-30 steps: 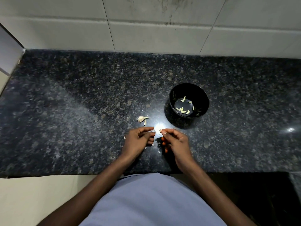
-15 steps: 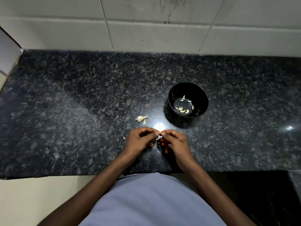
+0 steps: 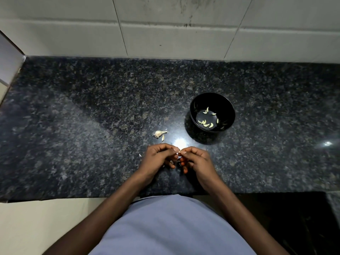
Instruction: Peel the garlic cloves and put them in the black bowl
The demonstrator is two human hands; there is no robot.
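Both hands meet just below-left of the black bowl (image 3: 212, 100): left hand (image 3: 158, 159) and right hand (image 3: 196, 159) each keep a pinching grip on one garlic clove (image 3: 178, 153). The right hand is nearer the bowl.

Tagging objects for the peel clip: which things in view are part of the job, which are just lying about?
In the job:
- left hand and right hand, pinching a garlic clove between them
- black bowl holding peeled cloves
- garlic piece on the granite counter

Lying about:
- skin scrap
- tiled wall
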